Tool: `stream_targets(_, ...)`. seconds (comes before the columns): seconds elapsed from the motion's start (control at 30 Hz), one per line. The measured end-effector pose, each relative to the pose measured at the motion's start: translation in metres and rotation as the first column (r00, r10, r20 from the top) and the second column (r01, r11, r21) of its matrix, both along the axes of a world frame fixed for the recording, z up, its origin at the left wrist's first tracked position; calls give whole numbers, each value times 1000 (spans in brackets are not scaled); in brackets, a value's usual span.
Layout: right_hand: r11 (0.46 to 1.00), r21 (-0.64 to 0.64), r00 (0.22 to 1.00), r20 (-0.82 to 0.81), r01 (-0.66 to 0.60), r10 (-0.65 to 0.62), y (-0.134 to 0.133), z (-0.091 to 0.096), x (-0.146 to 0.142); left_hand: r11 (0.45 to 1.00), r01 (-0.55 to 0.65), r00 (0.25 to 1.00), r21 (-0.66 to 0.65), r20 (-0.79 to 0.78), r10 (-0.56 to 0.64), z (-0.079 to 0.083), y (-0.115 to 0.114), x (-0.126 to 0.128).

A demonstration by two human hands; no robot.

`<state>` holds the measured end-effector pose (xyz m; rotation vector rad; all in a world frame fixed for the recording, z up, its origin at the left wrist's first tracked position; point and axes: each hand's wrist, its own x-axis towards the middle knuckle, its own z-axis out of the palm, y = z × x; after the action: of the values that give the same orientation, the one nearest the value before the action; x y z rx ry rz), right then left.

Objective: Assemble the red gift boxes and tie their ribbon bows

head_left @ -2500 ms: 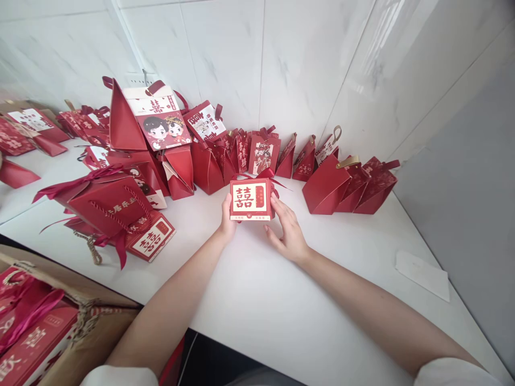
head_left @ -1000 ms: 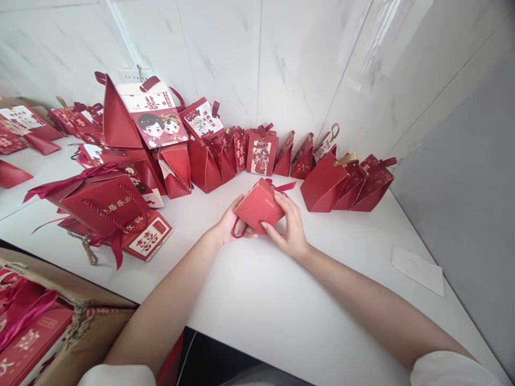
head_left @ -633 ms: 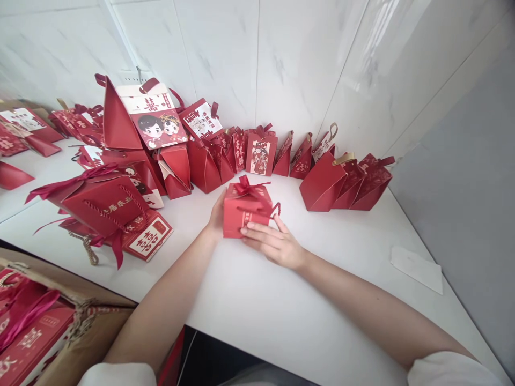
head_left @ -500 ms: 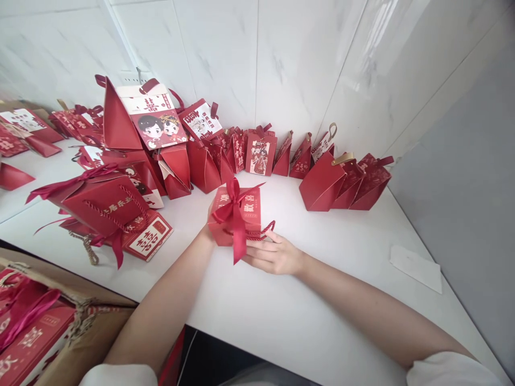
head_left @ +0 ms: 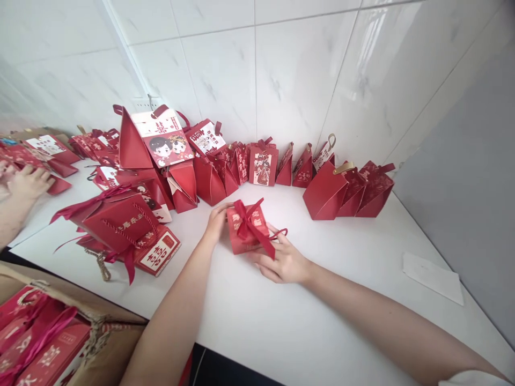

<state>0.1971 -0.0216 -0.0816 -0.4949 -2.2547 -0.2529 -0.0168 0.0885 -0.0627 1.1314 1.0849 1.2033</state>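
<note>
1. The white tiled wall (head_left: pixel 281 80) filled the upper part of the view and met a grey panel (head_left: pixel 475 161) on the right.
2. Below it lay the white counter (head_left: pixel 306 332), which carried almost everything else.
3. In the lower left corner we saw an open cardboard box (head_left: pixel 116 343) with red packages and ribbons inside.
4. On the left of the counter, a large red bag (head_left: pixel 120 225) with a rope handle lay tilted on a flat red box (head_left: pixel 161 254). Behind them stood a tall bag with a cartoon couple (head_left: pixel 164 142).
5. A row of small red bags (head_left: pixel 263 163) stood against the wall, and three red bags (head_left: pixel 350 187) leaned together at its right end.
6. A white paper (head_left: pixel 432 277) lay flat near the grey panel, well apart from the bags.
7. At the far left edge, another person's hand (head_left: pixel 30 182) rested on red packages.
8. The right hand (head_left: pixel 284 262) was half open. Its fingers were nearly straight along the near lower edge of the small red box (head_left: pixel 245 230), and its thumb was up at the box's right side, beside a red cord loop.
9. The left hand (head_left: pixel 217 220) curved around the far left side of the same box and pressed on it.
10. The small red box sat between both hands, in the middle of the counter in front of the row. It was tilted, with a dark red ribbon bow on top. We could not tell if its bottom touched the counter.
</note>
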Motion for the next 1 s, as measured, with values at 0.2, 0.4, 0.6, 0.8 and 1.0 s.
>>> stream_targets(0.2,969,-149,979,-26,197,-203,13,-9,6,995,63,962,83,-271,-38,32,-5,-36)
stream_targets(0.4,956,-218,978,-21,198,-207,15,-11,8,940,340,858,37,-422,-293,49,-32,-40)
stream_targets(0.6,954,-291,998,28,64,-58,15,-11,7,937,298,897,184,-390,-209,19,-24,-14)
stream_targets(0.8,930,-366,999,-17,38,-47,13,-12,7,981,99,981,168,-181,-68,-4,-4,-12)
stream_targets(1.0,884,-427,786,-475,188,-396,12,-3,9,998,40,982,-57,185,-29,0,-12,17)
